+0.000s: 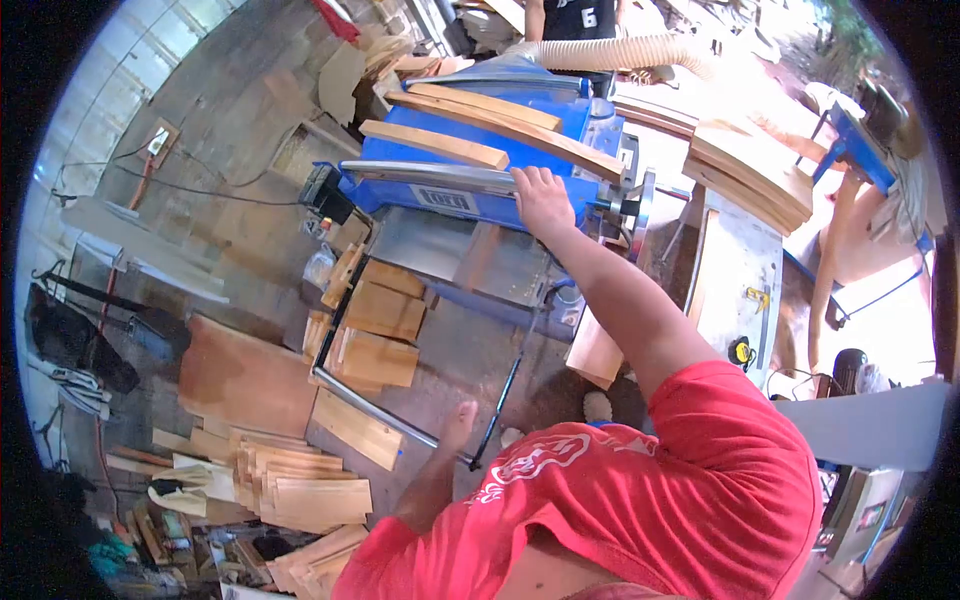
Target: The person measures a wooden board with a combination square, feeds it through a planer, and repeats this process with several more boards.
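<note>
A blue planer [445, 200] stands ahead of me, with a metal roller [430, 174] along its near top edge. My right hand [545, 198] lies over the right end of that roller, fingers spread. Several wood boards [440, 145] rest on top of the machine, beside the hand. Lower down, my left hand [460, 418] is close to the right end of another metal roller [375, 405], at the near end of the planer's extended frame. Its fingers are mostly hidden. Between the hands is the planer's flat metal bed [470, 258].
Stacked boards [380, 330] lie on the floor left of the frame, with more piles [300, 480] nearer me. On the right, a work table [740, 270] carries boards, a yellow clamp [757, 298] and a tape measure [741, 352]. A person [575, 30] stands behind the planer, near a ribbed hose [620, 52].
</note>
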{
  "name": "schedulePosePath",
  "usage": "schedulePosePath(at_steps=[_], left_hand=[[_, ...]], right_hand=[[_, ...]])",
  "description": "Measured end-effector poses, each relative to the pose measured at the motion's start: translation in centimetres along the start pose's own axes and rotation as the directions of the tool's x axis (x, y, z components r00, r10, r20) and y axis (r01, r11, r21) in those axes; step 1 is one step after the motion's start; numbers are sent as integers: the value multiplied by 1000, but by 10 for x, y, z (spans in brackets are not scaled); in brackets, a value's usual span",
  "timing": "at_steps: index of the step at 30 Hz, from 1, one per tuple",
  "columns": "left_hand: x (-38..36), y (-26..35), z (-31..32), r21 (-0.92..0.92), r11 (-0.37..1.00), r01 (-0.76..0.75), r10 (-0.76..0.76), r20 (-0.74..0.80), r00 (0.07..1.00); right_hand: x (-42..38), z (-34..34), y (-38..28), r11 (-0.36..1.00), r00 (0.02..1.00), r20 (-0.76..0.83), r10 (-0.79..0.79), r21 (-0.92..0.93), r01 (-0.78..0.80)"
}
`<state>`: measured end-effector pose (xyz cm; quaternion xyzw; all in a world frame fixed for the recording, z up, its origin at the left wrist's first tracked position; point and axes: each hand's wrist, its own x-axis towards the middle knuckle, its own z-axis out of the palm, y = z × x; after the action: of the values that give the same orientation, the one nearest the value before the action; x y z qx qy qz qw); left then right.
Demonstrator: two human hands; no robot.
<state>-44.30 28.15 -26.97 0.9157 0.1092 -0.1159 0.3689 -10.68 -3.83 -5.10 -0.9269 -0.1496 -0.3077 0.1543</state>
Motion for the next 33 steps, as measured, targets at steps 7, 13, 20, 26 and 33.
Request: schedulePosePath(at_steps=[7, 13, 20, 26, 33], left_hand=[[-13, 51, 77, 10, 996, 88, -86, -152, 985], [-17, 80, 61, 149, 979, 142, -125, -121, 985], [-12, 71, 66, 85, 986, 146, -137, -103, 985], [-13, 80, 63, 96, 994, 53, -41, -123, 992], [-12, 84, 59, 174, 983, 65, -47, -106, 993]], right_hand=[[-4, -7, -4, 998, 991, 127, 47, 24, -50], [-38, -121, 22, 872, 985, 29, -167, 470, 134], [-102, -142, 147, 973, 972, 59, 227, -58, -223], [-124, -112, 168, 950, 895, 328, 302, -183, -253], [-130, -96, 180, 958, 955, 133, 266, -143, -247]])
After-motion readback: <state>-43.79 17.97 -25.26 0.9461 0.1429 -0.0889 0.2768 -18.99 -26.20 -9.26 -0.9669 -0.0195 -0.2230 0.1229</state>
